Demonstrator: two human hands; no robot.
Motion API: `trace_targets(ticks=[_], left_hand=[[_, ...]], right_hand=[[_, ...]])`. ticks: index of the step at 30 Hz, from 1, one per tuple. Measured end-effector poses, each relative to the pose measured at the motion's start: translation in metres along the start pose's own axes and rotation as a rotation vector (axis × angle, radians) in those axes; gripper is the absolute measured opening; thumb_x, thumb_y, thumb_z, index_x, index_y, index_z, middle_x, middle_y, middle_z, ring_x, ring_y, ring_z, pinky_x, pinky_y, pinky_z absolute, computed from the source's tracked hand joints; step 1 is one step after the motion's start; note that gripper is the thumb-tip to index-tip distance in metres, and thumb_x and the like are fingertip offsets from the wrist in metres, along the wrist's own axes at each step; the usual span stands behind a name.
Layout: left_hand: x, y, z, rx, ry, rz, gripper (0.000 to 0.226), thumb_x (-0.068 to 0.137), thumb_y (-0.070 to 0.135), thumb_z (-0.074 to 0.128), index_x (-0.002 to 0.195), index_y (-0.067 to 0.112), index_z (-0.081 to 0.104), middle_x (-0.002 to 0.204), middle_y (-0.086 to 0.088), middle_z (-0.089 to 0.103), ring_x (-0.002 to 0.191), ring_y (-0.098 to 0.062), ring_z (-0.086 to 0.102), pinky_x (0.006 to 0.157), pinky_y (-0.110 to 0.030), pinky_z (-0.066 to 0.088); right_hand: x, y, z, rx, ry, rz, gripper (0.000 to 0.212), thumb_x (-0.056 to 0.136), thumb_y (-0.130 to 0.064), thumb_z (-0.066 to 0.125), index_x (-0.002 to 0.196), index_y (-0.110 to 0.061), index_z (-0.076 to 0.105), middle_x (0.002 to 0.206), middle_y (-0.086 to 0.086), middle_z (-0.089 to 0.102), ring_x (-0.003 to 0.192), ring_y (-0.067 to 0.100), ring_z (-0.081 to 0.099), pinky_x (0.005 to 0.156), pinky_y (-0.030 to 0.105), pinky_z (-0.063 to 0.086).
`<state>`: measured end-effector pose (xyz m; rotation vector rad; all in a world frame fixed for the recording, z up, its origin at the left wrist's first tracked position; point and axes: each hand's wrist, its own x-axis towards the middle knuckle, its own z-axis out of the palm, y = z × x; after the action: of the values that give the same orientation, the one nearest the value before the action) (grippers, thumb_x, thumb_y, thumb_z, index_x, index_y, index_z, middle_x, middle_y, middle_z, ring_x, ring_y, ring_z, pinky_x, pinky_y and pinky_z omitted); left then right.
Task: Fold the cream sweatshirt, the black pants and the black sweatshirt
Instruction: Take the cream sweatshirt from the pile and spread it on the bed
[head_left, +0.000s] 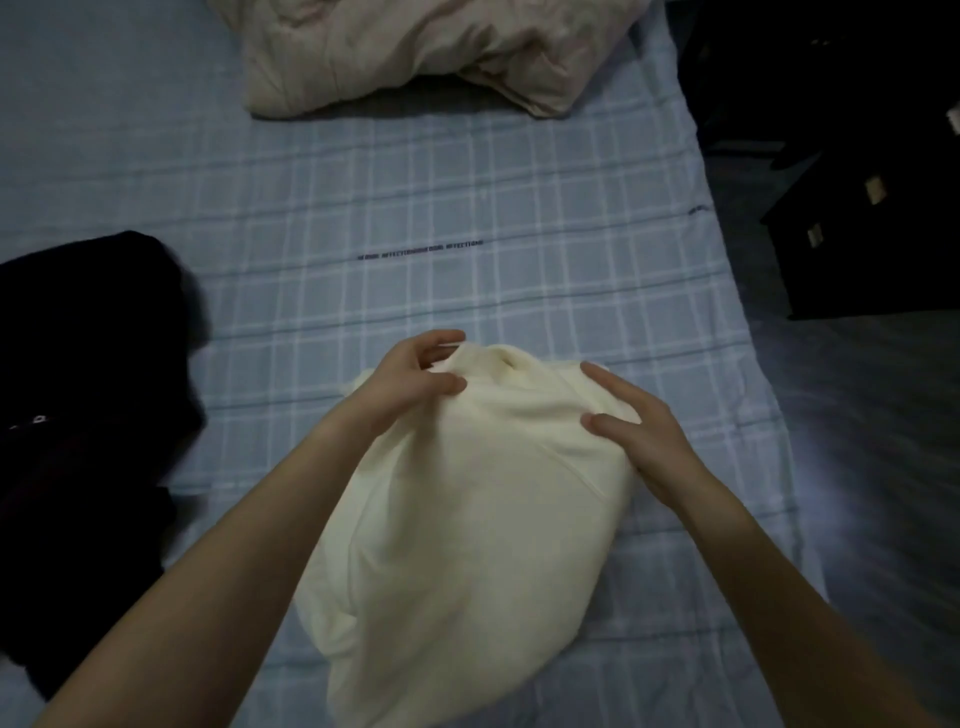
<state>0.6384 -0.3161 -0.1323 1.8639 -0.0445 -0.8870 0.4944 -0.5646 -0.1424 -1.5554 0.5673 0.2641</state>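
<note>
We have the cream sweatshirt (467, 499) bunched on the plaid bedsheet (415, 208), just right of the black clothes (88, 374). Our left hand (415, 374) pinches its collar edge; our right hand (639, 431) presses loosely on the shoulder. It looks soft, light and floppy, so we judge the shoulder seams the best hold. Print beyond the sweatshirt is too blurred to read.
</note>
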Motion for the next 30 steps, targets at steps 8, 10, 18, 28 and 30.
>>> trace_targets(ticks=[8, 10, 18, 28, 30], left_hand=[[-0.008, 0.037, 0.012, -0.082, -0.126, 0.299, 0.065, 0.080, -0.002, 0.073, 0.136, 0.026, 0.052, 0.134, 0.005, 0.061, 0.125, -0.007, 0.054, 0.101, -0.024, 0.040], [-0.001, 0.011, 0.027, 0.067, -0.130, 0.210, 0.066, 0.077, 0.012, 0.077, 0.136, 0.027, 0.051, 0.127, 0.001, 0.063, 0.113, -0.009, 0.059, 0.092, -0.019, 0.043], [0.044, -0.073, 0.080, 0.458, -0.028, -0.103, 0.068, 0.082, 0.032, 0.076, 0.142, 0.027, 0.043, 0.123, -0.003, 0.061, 0.106, -0.018, 0.058, 0.089, -0.025, 0.041], [0.158, -0.052, 0.096, 0.380, 0.113, 0.013, 0.069, 0.086, 0.039, 0.070, 0.145, 0.038, 0.034, 0.139, -0.013, 0.048, 0.128, -0.032, 0.046, 0.107, -0.043, 0.039], [0.175, -0.055, 0.098, 0.325, 0.022, 0.001, 0.069, 0.088, 0.025, 0.070, 0.147, 0.033, 0.035, 0.146, -0.010, 0.043, 0.132, -0.028, 0.043, 0.107, -0.035, 0.038]], right_hand=[[-0.064, -0.020, -0.026, -0.120, 0.344, -0.284, 0.064, 0.081, -0.011, 0.077, 0.135, -0.038, 0.054, 0.140, -0.025, 0.047, 0.125, -0.027, 0.032, 0.096, -0.005, 0.024], [-0.067, 0.021, -0.024, -0.119, 0.356, -0.136, 0.067, 0.081, -0.011, 0.078, 0.138, -0.034, 0.053, 0.145, -0.010, 0.047, 0.125, -0.019, 0.040, 0.096, -0.004, 0.025], [-0.005, 0.125, -0.035, -0.513, 0.047, 0.238, 0.070, 0.092, -0.031, 0.066, 0.152, -0.025, 0.031, 0.152, 0.013, 0.039, 0.138, 0.028, 0.039, 0.103, 0.025, 0.029], [0.125, 0.117, -0.042, -0.329, 0.153, 0.029, 0.062, 0.092, -0.029, 0.064, 0.147, -0.040, 0.037, 0.150, 0.004, 0.040, 0.137, 0.020, 0.039, 0.117, 0.040, 0.031], [0.145, 0.118, -0.038, -0.369, 0.171, 0.025, 0.067, 0.090, -0.021, 0.068, 0.147, -0.039, 0.038, 0.149, 0.009, 0.036, 0.136, 0.022, 0.036, 0.112, 0.025, 0.026]])
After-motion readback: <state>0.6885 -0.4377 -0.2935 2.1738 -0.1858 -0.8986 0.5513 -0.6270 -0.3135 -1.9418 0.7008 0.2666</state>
